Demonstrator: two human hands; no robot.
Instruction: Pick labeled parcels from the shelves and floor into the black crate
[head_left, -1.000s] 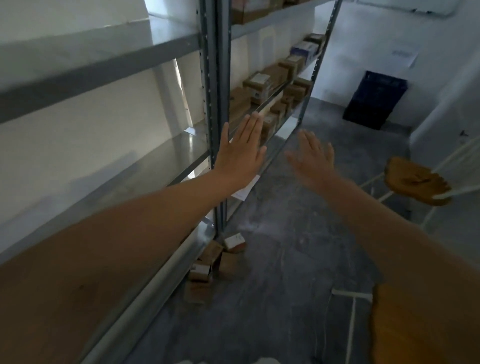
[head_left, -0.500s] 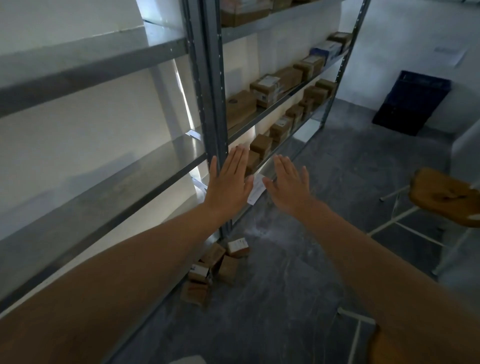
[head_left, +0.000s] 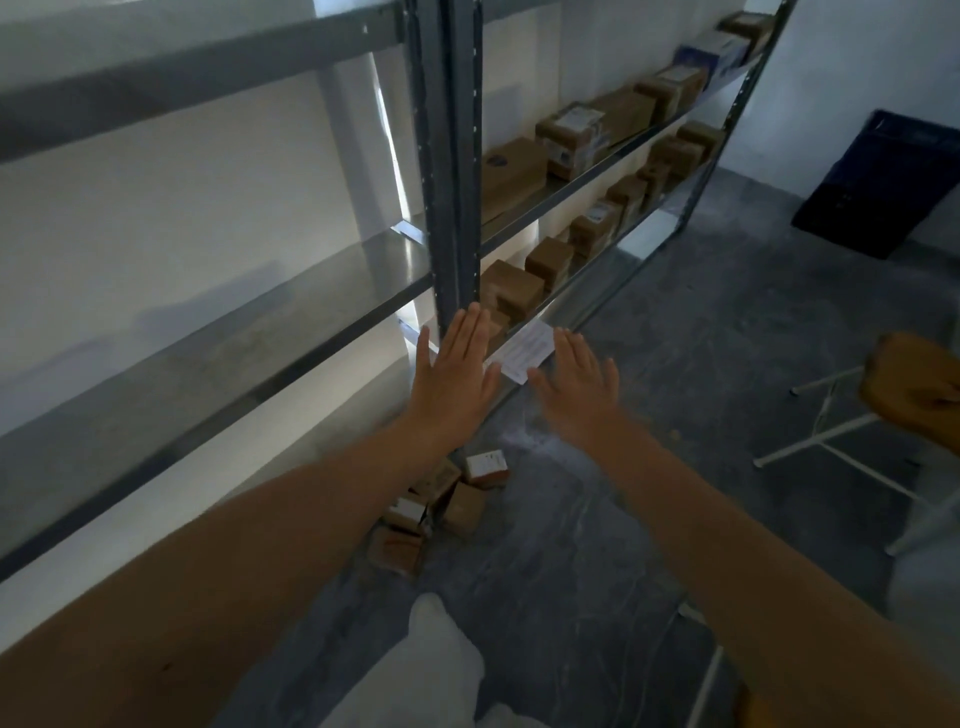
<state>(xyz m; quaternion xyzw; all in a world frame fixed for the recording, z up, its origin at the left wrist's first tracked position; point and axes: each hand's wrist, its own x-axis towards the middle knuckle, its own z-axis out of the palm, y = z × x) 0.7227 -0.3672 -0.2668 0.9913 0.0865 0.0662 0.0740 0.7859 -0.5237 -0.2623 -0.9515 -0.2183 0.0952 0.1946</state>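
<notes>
Left hand (head_left: 454, 384) and right hand (head_left: 582, 387): grip open on both, fingers straight, nothing held, in front of the lower shelf (head_left: 587, 304) front edge. Floor parcels (head_left: 447, 499) lie at the foot of the rack upright, below the hands. Shelf parcels (head_left: 519, 291) sit along the shelves. Black crate (head_left: 883, 182) is on the floor by the far wall, well apart.

Likely step is reaching for a parcel: take the nearest labeled one and grip its opposite sides. White sheet (head_left: 522, 351) at the shelf edge has print, unreadable. Parcel labels too blurred.
</notes>
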